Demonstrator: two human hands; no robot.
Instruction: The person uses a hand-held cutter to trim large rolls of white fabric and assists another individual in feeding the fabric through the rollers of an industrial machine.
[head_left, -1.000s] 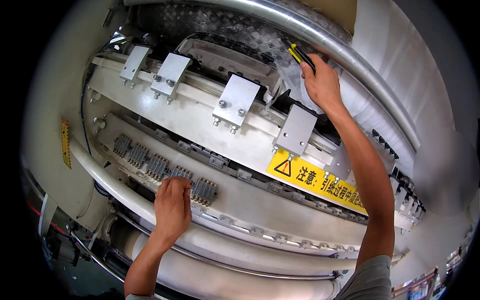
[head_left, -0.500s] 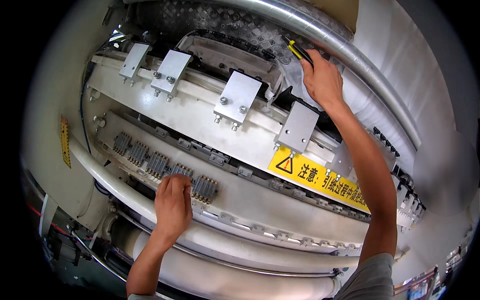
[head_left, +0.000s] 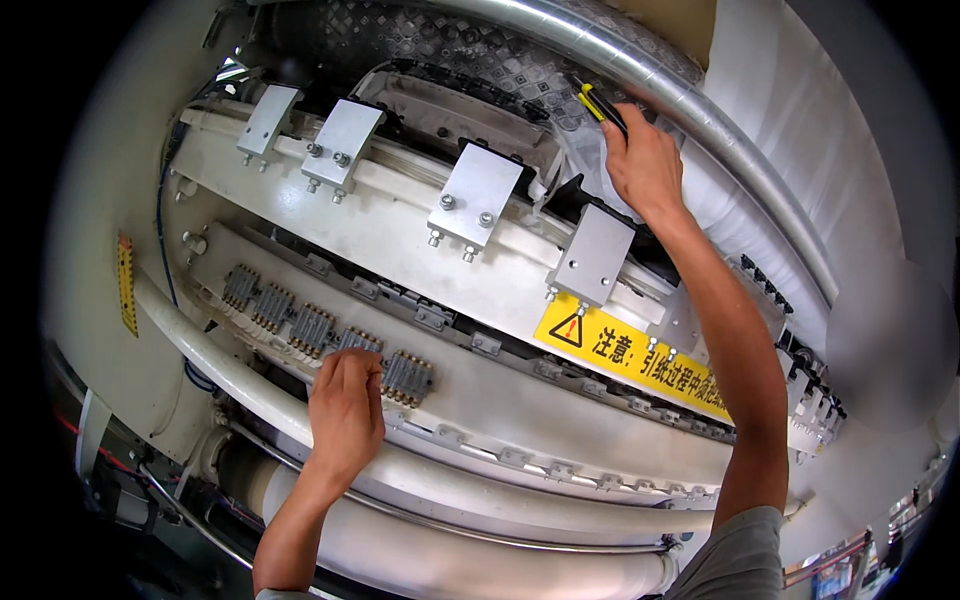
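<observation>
My right hand (head_left: 645,165) is wrapped round a black and yellow utility knife (head_left: 602,105), raised at the upper right in front of a dark roller with a diamond pattern (head_left: 470,50). Thin white film or paper (head_left: 590,150) hangs just below the knife. Lower down, my left hand (head_left: 347,410) has its fingers curled and pressed together at the edge of a pale machine panel (head_left: 480,400). Whatever those fingers hold, if anything, is hidden. Right beside them is a row of grey blocks with brass fittings (head_left: 407,378).
Several silver metal plates with bolts (head_left: 475,195) line a white beam. A yellow warning label (head_left: 625,345) lies under my right forearm. A shiny metal roller (head_left: 720,120) crosses the upper right, and pale rollers (head_left: 470,560) run along the bottom.
The view has shifted very slightly. Both hands keep nearly the same places, and the knife stays in my right hand.
</observation>
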